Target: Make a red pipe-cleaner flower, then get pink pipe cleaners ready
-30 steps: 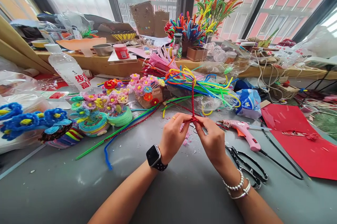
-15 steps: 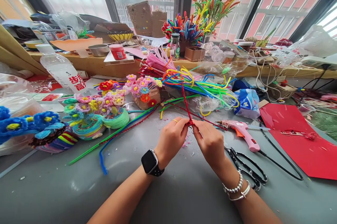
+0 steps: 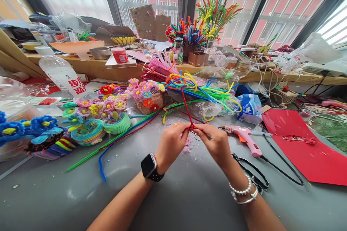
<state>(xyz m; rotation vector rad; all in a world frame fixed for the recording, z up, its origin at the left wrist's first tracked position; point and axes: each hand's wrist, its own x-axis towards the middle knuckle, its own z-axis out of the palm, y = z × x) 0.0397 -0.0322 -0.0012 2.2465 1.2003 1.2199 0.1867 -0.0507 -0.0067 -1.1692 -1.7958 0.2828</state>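
My left hand [image 3: 170, 144] and my right hand [image 3: 215, 143] meet above the grey table [image 3: 176, 195], both pinching a sparkly red pipe cleaner [image 3: 186, 108] at its lower end. The free end of the pipe cleaner rises up and to the left, towards a pile of coloured pipe cleaners [image 3: 206, 92]. A black smartwatch sits on my left wrist, and bead and metal bracelets on my right. Pink crumbs [image 3: 187, 148] lie on the table under my fingers.
A pink glue gun [image 3: 245, 137] and black scissors [image 3: 253, 176] lie right of my hands, beside a red paper sheet [image 3: 303, 148]. Pipe-cleaner flowers [image 3: 108, 110], blue flowers [image 3: 24, 128] and a water bottle [image 3: 61, 73] stand left. A cluttered wooden shelf [image 3: 108, 66] runs along the window.
The free end of the red pipe cleaner has swung from upright to leaning left. Both hands stay pinched together and have shifted slightly left in view.
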